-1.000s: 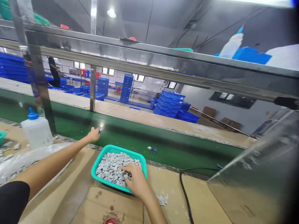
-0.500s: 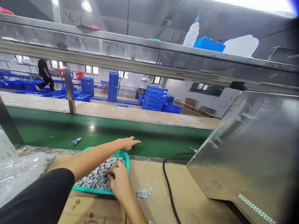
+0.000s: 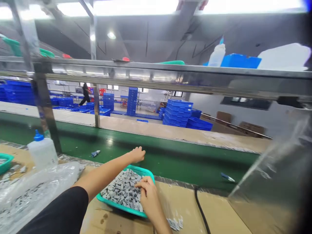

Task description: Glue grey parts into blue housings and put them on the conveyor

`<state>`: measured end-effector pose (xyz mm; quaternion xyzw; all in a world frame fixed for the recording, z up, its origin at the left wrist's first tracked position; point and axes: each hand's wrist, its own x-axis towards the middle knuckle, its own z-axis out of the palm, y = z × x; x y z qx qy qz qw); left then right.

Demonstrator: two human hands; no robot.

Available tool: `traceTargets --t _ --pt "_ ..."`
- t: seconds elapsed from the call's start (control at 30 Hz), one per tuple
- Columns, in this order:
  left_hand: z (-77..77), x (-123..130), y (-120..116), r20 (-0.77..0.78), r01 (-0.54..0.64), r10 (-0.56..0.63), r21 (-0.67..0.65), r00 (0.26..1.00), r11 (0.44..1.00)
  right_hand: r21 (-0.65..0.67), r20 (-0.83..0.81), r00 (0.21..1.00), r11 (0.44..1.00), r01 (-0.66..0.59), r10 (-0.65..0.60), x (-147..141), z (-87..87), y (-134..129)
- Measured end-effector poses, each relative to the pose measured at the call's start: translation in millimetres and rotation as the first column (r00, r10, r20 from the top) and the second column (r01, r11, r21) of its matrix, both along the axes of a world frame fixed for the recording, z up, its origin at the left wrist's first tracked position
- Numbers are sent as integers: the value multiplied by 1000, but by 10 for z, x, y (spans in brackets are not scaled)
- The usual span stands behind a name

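My left hand (image 3: 138,154) reaches out over the green conveyor belt (image 3: 170,162), its fingers curled downward. Whatever lies under its palm is hidden. At the teal basket (image 3: 117,205), my right hand (image 3: 148,191) bends its fingers down onto a heap of small grey plastic pieces (image 3: 124,188). Its thumb and fingertips are drawn in, but no single piece can be made out between them. To the right of that wrist, several grey pieces (image 3: 175,223) lie in a row on the cardboard, blurred. A blue-and-white part (image 3: 95,153) rests on the belt, and a similar part (image 3: 227,177) lies farther right.
On the left are a clear plastic bag (image 3: 48,185) of pieces, a white bottle (image 3: 43,151) with a blue cap and another teal basket (image 3: 6,165). A black cable (image 3: 201,211) crosses the cardboard beside a metal panel (image 3: 273,182). Overhead runs a metal shelf (image 3: 170,76); a person (image 3: 85,94) is far behind.
The view has tilted up and turned left, bringing the bottle into sight. My left hand's fingers, spread before, are now curled in. My right hand stays at the basket.
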<state>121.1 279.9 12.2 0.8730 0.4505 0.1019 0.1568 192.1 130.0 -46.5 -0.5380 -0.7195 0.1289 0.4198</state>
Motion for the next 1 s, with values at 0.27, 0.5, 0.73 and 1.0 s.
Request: traceTargets --t 0.27,0.5,0.73,1.0 --pt "172 -1097 -963 579 24 163 -302 799 953 -22 58 997 998 -56 57 -7 -70 33" --pt "-486 -1755 -1917 726 176 617 -679 304 713 -65 35 999 998 -21 23 -57 -20 28" --pt "-627 -1671 -2074 704 127 667 -705 245 697 -123 -125 988 990 71 -86 -80 45 12" --pt "-457 -1680 -2278 687 14 622 -675 375 738 -204 -412 904 978 31 -115 -284 226 -150"
